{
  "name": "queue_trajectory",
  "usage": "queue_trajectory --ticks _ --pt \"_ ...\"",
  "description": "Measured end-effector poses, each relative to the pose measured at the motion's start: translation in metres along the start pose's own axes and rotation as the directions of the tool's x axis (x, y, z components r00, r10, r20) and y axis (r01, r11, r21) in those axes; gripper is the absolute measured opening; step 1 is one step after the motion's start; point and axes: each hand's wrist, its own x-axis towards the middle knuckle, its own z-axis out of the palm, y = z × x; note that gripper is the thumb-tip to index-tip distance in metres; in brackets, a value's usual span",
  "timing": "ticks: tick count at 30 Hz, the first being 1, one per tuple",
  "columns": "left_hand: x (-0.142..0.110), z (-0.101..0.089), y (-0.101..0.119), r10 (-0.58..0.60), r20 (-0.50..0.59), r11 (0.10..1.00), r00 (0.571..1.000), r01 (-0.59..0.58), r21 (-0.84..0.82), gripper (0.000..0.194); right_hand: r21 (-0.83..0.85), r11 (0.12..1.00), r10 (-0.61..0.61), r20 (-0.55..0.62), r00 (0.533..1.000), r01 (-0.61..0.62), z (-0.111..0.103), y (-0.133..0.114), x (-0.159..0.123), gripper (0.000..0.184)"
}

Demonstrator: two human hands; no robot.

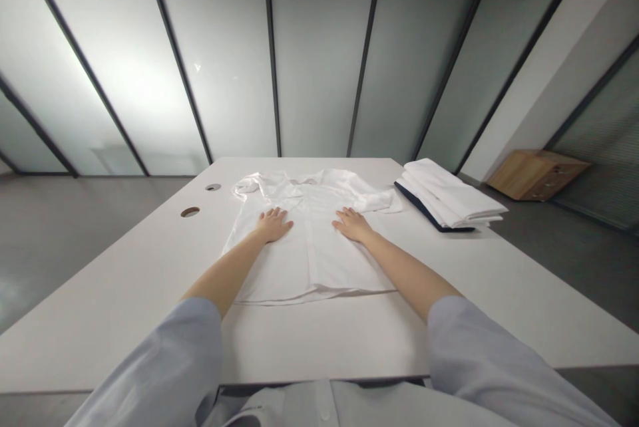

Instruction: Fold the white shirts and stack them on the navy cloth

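Observation:
A white shirt (309, 254) lies spread out on the white table, its hem toward me and its collar and sleeves at the far end. The sleeves look creased and bunched. My left hand (273, 225) rests flat on the left half of the shirt, fingers spread. On the right half my right hand (351, 224) lies palm down, its fingers also apart. Neither hand grips the cloth. The front placket runs between the two hands.
A stack of folded white cloth (444, 191) sits on a dark flat piece (424, 209) at the table's right edge. Two round holes pierce the white table (150, 307) at the left. Beyond stand frosted glass panels (319, 54) and a wooden cabinet (529, 174).

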Motion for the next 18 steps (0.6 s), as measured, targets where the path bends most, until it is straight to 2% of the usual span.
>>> queue_trajectory --ticks 3,7,11,14,16,18 --pt "-0.005 -0.007 0.001 0.011 -0.027 1.0 1.0 -0.011 0.012 0.058 -0.038 0.999 -0.014 -0.017 1.0 0.013 -0.002 -0.006 -0.013 0.055" --pt "-0.006 -0.025 0.008 -0.089 -0.051 0.996 0.995 0.09 0.016 0.069 -0.117 0.99 -0.084 -0.004 0.996 0.083 -0.019 -0.013 -0.024 0.05" --pt "0.001 -0.033 0.016 -0.126 -0.005 0.991 0.992 0.126 0.052 0.076 -0.127 0.991 -0.026 0.037 0.999 0.031 -0.038 -0.014 -0.014 0.05" --pt "0.005 -0.027 0.017 -0.117 0.034 0.991 0.993 0.114 0.068 0.053 -0.144 0.989 0.019 0.014 1.0 -0.017 -0.039 -0.008 -0.001 0.049" --pt "0.007 -0.02 0.016 -0.118 0.001 0.992 0.993 0.118 0.047 0.041 -0.139 0.988 0.065 0.004 0.998 -0.064 -0.032 -0.001 0.005 0.05" --pt "0.01 -0.015 0.01 -0.152 -0.051 0.988 0.987 0.149 -0.049 0.034 -0.113 0.988 0.103 -0.003 0.995 -0.103 -0.022 0.005 0.008 0.049"
